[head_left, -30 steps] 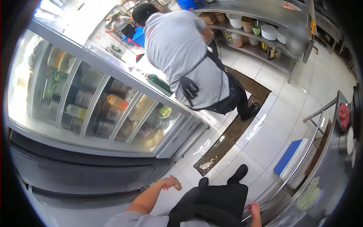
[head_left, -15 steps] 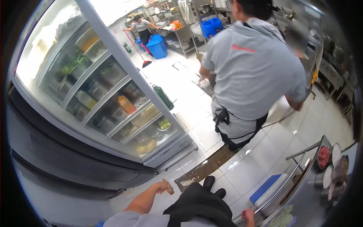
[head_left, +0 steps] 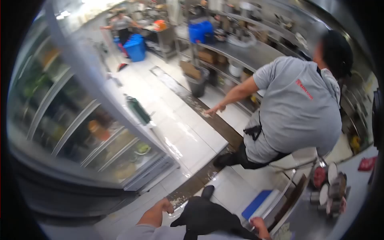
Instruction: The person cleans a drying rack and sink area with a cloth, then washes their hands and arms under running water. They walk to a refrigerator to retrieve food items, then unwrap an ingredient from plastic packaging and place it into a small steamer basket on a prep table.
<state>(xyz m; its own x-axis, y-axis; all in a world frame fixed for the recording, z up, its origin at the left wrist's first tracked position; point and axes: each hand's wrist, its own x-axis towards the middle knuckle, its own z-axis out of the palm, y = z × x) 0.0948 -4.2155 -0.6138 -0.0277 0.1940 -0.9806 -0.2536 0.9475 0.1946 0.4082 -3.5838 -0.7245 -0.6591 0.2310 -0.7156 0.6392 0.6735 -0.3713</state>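
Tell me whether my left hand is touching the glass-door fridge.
Apart. The head view shows it: white floor tiles are visible between the left hand and the glass-door fridge.

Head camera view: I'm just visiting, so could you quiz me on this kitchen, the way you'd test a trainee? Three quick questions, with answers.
1. Choose one: the shirt of the nearby co-worker is A) blue, B) grey, C) black.
2. True or false: the fridge stands on the left side of the picture.
3. Compare: which shows nearer the blue board, the left hand or the right hand?

Key: 1. B; 2. True; 3. The right hand.
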